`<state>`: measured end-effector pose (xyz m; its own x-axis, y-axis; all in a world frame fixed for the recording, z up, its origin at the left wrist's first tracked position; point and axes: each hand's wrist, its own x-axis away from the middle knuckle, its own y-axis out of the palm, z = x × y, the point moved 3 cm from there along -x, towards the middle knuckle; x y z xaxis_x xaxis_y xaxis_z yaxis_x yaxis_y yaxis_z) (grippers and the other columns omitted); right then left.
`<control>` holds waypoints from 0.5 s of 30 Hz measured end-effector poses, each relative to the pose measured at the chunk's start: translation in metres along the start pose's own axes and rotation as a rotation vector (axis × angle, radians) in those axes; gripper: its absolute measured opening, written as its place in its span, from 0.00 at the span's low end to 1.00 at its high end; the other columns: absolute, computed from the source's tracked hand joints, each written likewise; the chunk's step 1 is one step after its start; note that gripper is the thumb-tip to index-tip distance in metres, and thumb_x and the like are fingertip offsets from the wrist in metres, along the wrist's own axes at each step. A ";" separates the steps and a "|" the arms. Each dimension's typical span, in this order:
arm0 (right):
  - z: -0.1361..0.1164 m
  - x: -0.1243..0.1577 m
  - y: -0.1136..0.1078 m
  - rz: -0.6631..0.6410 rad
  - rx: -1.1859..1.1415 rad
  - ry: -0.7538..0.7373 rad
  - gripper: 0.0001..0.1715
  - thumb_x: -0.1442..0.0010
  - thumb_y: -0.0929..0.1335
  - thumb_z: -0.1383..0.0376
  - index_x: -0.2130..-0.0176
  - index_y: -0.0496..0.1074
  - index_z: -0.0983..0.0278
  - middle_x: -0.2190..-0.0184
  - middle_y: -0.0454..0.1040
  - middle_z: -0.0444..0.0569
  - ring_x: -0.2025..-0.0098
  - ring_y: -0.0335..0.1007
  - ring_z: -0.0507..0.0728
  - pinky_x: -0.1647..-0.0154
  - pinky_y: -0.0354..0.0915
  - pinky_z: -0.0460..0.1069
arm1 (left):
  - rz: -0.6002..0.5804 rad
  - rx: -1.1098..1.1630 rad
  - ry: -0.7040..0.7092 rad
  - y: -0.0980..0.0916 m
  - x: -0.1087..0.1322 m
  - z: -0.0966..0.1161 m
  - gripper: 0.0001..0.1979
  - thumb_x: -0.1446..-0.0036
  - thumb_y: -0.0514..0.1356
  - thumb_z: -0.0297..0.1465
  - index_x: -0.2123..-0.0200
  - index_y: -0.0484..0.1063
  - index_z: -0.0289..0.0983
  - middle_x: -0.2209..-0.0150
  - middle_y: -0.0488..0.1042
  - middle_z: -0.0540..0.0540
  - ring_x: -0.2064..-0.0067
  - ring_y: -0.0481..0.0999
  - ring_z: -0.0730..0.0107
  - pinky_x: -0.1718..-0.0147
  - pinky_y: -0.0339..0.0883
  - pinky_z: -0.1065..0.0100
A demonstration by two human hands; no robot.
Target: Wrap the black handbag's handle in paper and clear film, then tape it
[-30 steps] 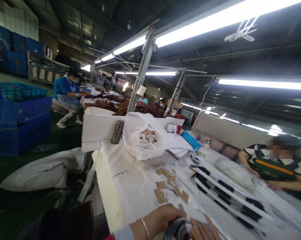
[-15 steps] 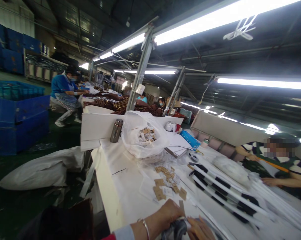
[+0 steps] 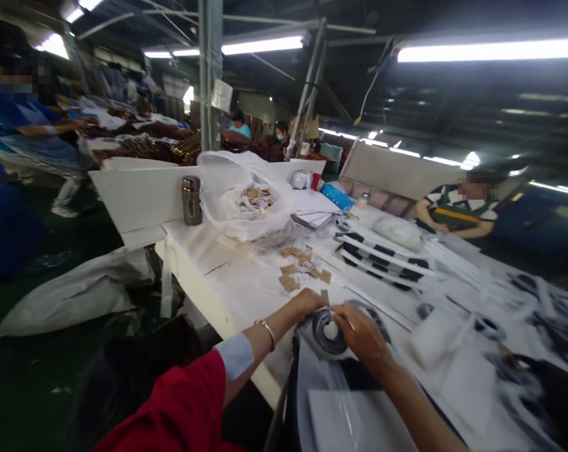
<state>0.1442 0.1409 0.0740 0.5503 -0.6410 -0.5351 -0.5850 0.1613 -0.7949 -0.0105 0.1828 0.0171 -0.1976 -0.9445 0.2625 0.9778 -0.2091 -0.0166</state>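
Observation:
A folded dark garment (image 3: 307, 402) with a white panel and clear plastic over it lies at the table's near edge. At its top is a grey ring-shaped, collar-like part (image 3: 328, 333), pale in the middle. My left hand (image 3: 308, 304) is closed at the ring's far left edge, its fingertips partly hidden. A small brown tag (image 3: 325, 296) sticks up just beyond its fingers. My right hand (image 3: 362, 333) pinches the ring's right edge with bent fingers. Several brown cardboard tags (image 3: 289, 282) are scattered on the table ahead.
Behind the tags stands a white plastic bag (image 3: 246, 216) of more tags, beside a metal flask (image 3: 191, 201). White paper sheets (image 3: 312, 207) and a blue box (image 3: 338, 196) lie farther back. Black-and-white strips (image 3: 382, 260) spread rightward. A co-worker (image 3: 460, 210) sits across the table.
The view has levelled and tipped down, showing more of my arms and the garment. Both my hands stay at the ring. The co-worker across the table has lowered their hands.

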 end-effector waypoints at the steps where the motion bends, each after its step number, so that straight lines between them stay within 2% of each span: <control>1: 0.000 -0.001 -0.001 -0.009 -0.032 0.068 0.12 0.34 0.62 0.59 0.61 0.74 0.59 0.61 0.81 0.49 0.58 0.77 0.59 0.48 0.71 0.57 | -0.002 -0.015 0.015 0.000 0.001 0.000 0.11 0.56 0.61 0.31 0.83 0.61 0.37 0.84 0.58 0.57 0.79 0.57 0.76 0.79 0.52 0.72; 4: 0.003 -0.002 -0.003 -0.086 -0.118 0.288 0.11 0.37 0.64 0.58 0.64 0.74 0.58 0.65 0.80 0.48 0.61 0.75 0.59 0.56 0.69 0.53 | -0.001 -0.073 0.051 -0.001 0.008 0.004 0.13 0.54 0.61 0.33 0.83 0.61 0.37 0.84 0.56 0.57 0.79 0.54 0.77 0.79 0.47 0.72; 6: 0.003 -0.004 -0.005 -0.141 -0.154 0.395 0.10 0.39 0.65 0.58 0.67 0.73 0.58 0.67 0.79 0.47 0.62 0.74 0.59 0.58 0.67 0.53 | -0.004 -0.126 0.080 -0.002 0.013 0.008 0.14 0.53 0.61 0.33 0.84 0.61 0.37 0.84 0.56 0.56 0.78 0.53 0.77 0.79 0.44 0.71; 15: -0.001 -0.015 -0.010 -0.292 -0.211 0.512 0.10 0.47 0.67 0.57 0.72 0.77 0.58 0.71 0.80 0.45 0.65 0.74 0.59 0.59 0.65 0.52 | -0.054 -0.243 0.118 -0.001 0.028 0.015 0.15 0.53 0.60 0.33 0.86 0.60 0.37 0.85 0.53 0.57 0.78 0.50 0.77 0.78 0.41 0.68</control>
<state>0.1404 0.1481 0.0902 0.3809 -0.9228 -0.0582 -0.5876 -0.1930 -0.7858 -0.0160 0.1600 0.0394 -0.2699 -0.9502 0.1556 0.9227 -0.3014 -0.2402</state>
